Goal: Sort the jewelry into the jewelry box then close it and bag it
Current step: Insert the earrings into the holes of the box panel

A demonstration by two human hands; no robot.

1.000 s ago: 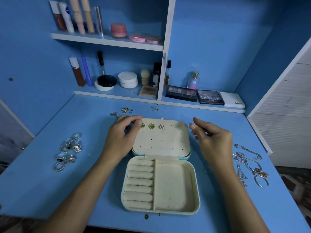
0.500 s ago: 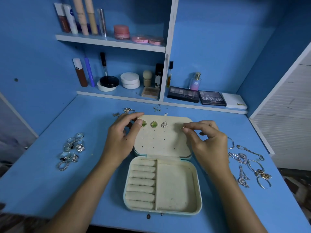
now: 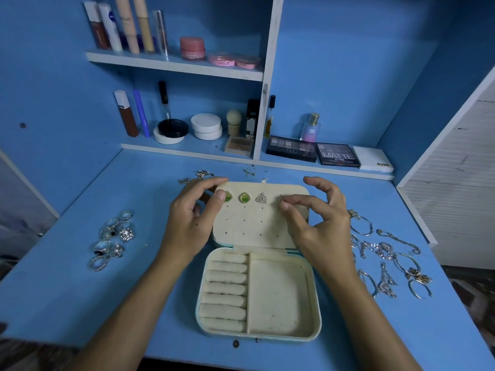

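1. Head view, nearest first: a cream jewelry box (image 3: 278,293) lies open on a blue bench (image 3: 80,290), and every place below is told from this box.
2. Its near half holds a column of padded ring rolls (image 3: 226,290) on the left and a bare compartment (image 3: 278,295) on the right.
3. Its lid (image 3: 251,226) lies flat beyond the hinge, dotted with small holes.
4. Three earrings (image 3: 244,197) sit in the lid's far row: two green ones, then a silver triangular one.
5. The left hand (image 3: 192,223) grips the lid's far left corner, thumb on top beside the first green earring.
6. The right hand (image 3: 318,223) pinches a small earring (image 3: 281,202) between thumb and forefinger, at the lid's far row just right of the silver one; the other fingers are spread and raised.
7. Left of the box, well apart, lies a cluster of silver rings (image 3: 112,236).
8. Right of the box lies a tangle of chains and bangles (image 3: 385,258).
9. Beyond the lid, a few small jewelry pieces (image 3: 203,174) lie on the bench.
10. Farthest off, shelves (image 3: 174,64) carry makeup tubes, jars and palettes.
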